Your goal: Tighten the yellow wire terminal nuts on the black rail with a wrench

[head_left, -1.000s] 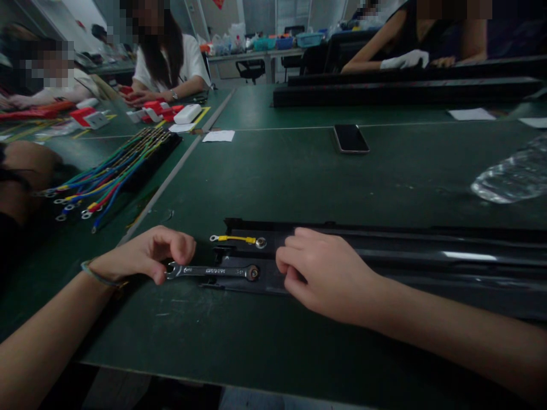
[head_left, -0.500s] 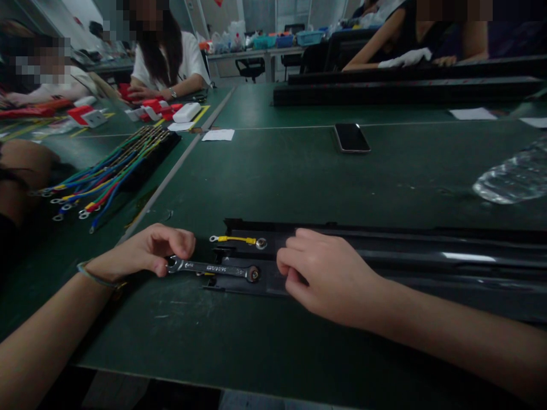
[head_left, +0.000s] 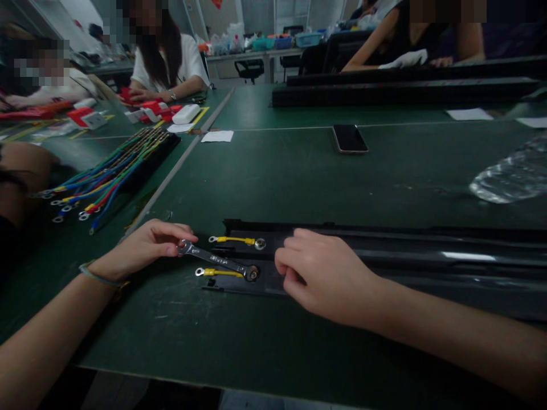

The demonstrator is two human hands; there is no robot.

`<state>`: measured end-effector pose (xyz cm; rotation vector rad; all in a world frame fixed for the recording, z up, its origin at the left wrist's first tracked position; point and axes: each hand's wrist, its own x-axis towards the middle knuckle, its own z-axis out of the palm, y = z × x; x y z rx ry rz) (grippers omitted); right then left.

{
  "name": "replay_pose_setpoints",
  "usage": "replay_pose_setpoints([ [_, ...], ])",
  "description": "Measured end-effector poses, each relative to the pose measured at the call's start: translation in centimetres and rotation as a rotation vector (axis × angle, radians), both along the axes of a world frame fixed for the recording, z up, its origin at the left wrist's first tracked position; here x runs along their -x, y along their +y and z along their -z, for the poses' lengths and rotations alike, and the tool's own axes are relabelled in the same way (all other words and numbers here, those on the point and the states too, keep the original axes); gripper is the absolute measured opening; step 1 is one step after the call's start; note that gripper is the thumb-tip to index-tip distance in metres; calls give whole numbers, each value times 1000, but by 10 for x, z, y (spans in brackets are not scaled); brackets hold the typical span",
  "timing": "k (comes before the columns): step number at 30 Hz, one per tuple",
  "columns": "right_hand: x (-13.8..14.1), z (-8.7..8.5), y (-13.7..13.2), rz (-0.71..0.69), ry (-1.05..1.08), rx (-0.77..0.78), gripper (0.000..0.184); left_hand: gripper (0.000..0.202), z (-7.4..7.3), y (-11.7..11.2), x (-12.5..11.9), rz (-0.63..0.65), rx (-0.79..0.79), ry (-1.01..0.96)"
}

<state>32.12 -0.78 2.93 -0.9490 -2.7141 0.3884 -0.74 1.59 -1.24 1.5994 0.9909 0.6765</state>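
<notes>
My left hand pinches the open end of a combination wrench between thumb and fingers. The wrench's ring end sits around a fastener on the lower black channel. One short yellow cable with a ring lug runs partly under the wrench and sticks out past the channel's end. A second yellow cable lies above it, attached at a round metal fastener. My right hand rests over the black channels with its fingers curled closed; anything inside them is hidden.
Coloured cables with ring lugs lie at the left. A phone, paper slips and a clear plastic bottle are on the green table. Across it, people work beside long black profiles and red-and-white parts.
The wrench's held end has swung away from me, from nearly level to slanted, with my left hand following. The lower yellow cable now shows more. My right hand stays nearly in place.
</notes>
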Motion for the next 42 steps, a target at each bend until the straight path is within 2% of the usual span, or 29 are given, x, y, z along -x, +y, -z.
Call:
replay_pose_setpoints([
  [4,0,0,0,7,0,-1,8,22,2,1,2,-7,44,-29],
  [10,0,1,-1,10,7,-9,9,22,-2,-2,-6,155,82,-151],
  [17,0,0,0,3,19,0,9,24,-9,-5,-15,298,60,-149],
  [25,-1,1,0,-2,15,9,9,26,-14,-6,-17,332,34,-71],
  [31,0,1,0,3,7,9,8,23,-15,-8,-18,342,5,-84],
  [42,0,2,0,-5,21,8,8,24,-7,-4,-11,306,36,-113],
])
